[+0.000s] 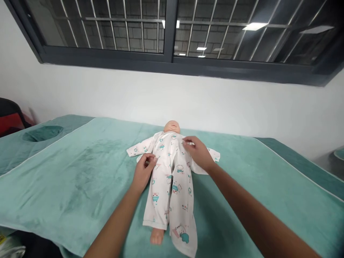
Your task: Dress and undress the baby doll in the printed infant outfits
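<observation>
A baby doll lies on its back, head toward the wall, in white printed baby clothes with long sleeves and trouser legs. One bare foot sticks out of the left trouser leg; the other leg's cloth lies flat past its end, with no foot showing. My left hand is at the doll's waist on the left, thumb and finger pinched at the cloth's edge. Over the right side of the chest, my right hand has thumb and fingertips close together; what is between them is too small to make out.
A green plush cover spreads under the doll, with a round hollow at the far left. Behind stand a white wall and a dark-framed window. A black and red item is at the left edge.
</observation>
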Demonstrator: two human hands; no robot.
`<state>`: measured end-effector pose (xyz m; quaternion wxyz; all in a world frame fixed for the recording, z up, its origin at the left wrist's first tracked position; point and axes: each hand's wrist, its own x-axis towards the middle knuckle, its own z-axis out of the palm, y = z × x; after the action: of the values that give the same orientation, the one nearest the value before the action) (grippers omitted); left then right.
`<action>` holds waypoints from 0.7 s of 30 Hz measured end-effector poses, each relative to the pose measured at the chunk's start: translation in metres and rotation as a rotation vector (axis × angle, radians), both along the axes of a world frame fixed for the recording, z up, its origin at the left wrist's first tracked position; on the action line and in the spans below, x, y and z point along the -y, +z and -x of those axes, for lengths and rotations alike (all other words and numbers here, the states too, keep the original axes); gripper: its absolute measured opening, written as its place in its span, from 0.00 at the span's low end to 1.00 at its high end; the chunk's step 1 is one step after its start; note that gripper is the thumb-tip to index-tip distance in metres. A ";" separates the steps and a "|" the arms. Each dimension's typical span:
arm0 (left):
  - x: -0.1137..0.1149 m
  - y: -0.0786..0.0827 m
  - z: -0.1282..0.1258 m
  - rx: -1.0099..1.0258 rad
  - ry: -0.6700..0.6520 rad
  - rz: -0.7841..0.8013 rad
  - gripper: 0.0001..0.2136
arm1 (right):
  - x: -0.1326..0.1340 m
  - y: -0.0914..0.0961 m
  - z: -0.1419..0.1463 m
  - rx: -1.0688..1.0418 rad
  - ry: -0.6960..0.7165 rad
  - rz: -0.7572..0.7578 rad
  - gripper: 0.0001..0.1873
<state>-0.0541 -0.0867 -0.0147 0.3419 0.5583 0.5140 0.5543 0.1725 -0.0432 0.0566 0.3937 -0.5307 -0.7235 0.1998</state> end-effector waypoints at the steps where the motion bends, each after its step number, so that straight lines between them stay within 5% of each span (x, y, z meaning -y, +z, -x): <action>1: -0.001 -0.001 0.000 -0.019 -0.016 -0.019 0.07 | -0.025 0.003 0.002 0.050 0.015 0.002 0.14; 4: -0.003 -0.005 0.000 -0.090 -0.048 -0.101 0.07 | -0.084 0.011 0.011 0.145 0.111 0.038 0.11; 7: -0.004 -0.008 0.000 -0.145 -0.062 -0.156 0.07 | -0.114 0.016 0.017 0.232 0.232 0.088 0.12; 21: -0.006 -0.017 0.004 0.137 -0.018 -0.033 0.10 | -0.136 0.027 0.021 0.492 0.331 0.095 0.14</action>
<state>-0.0580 -0.0803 -0.0314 0.3719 0.5293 0.4752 0.5964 0.1511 0.0924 0.0840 0.1432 -0.4556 -0.8639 0.1601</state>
